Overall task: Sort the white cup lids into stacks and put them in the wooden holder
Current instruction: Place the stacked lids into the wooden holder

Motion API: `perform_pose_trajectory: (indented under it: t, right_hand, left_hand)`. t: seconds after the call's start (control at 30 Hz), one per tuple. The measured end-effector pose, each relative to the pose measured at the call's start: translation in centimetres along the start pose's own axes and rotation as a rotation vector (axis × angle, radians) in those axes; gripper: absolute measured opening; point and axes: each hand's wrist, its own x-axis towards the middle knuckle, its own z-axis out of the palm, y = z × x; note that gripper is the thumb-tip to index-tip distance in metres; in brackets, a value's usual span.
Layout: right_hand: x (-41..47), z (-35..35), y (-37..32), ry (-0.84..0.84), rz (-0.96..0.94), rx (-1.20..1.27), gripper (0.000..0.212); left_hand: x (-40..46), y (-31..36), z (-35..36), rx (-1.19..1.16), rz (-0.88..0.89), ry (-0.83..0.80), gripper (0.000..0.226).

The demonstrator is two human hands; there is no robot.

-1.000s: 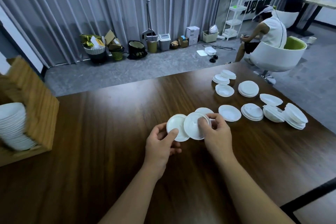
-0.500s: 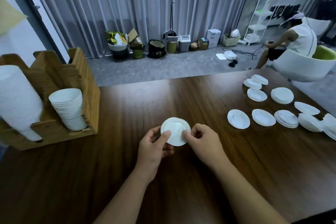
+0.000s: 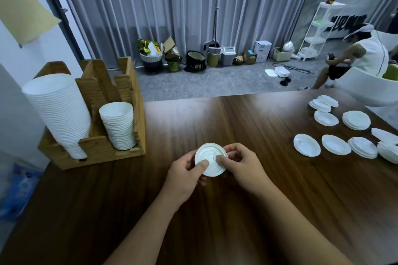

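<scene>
Both hands hold a small stack of white cup lids (image 3: 210, 155) above the middle of the dark wooden table (image 3: 215, 211). My left hand (image 3: 185, 175) grips its left edge with the thumb on top. My right hand (image 3: 241, 168) grips its right edge, thumb pressing the top lid. The wooden holder (image 3: 127, 84) stands at the table's left, with a tall leaning lid stack (image 3: 58, 109) in its left slot and a shorter stack (image 3: 118, 127) in its right slot. Several loose lids and low piles (image 3: 355, 133) lie at the table's right.
A person sits in a white chair (image 3: 366, 90) beyond the table's far right corner. Bins, boxes and a broom line the grey curtain on the floor behind. A white shelf rack (image 3: 316, 32) stands at the back right. Blue packaging (image 3: 19, 191) lies on the floor at the left.
The two lids held side by side have been pressed together into one stack. My view has swung left, bringing the holder into full view and pushing the loose lids to the right.
</scene>
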Motion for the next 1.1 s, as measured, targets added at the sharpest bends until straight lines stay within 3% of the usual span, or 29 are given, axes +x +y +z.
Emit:
perform_pose_trajectory:
  t: [0.27,0.37,0.5,0.6,0.8,0.93,1.1]
  right_hand:
    - [0.8,3.9,-2.6,-0.080,-0.062,-0.059,0.010]
    - [1.3,5.5,-3.7,-0.069,-0.056,-0.048,0.010]
    - [2.1,7.7,-5.8,-0.231,-0.059,0.044,0.015]
    - [2.7,9.5,-7.5,-0.313,-0.051,0.243,0.018]
    - [5.2,13.6,-12.1,-0.331,-0.012,0.540,0.017]
    - [7.5,16.3,-14.5,-0.279,0.043,0.575,0.015]
    - [10.4,18.8,-15.1,-0.206,0.053,0.443,0.017]
  left_hand:
    - [-0.8,1.4,-4.2,-0.079,-0.004,0.086,0.034]
    - [-1.2,1.9,-5.5,-0.057,0.039,0.206,0.036]
    - [-2.1,3.2,-7.9,0.010,0.070,0.354,0.035]
    - [-2.7,5.1,-10.0,-0.015,0.105,0.496,0.031]
    - [-2.8,9.3,-13.1,-0.112,0.238,0.694,0.032]
    - [-1.5,10.4,-14.7,-0.081,0.238,0.728,0.016]
    - [0.5,10.2,-15.8,0.187,0.208,0.713,0.041]
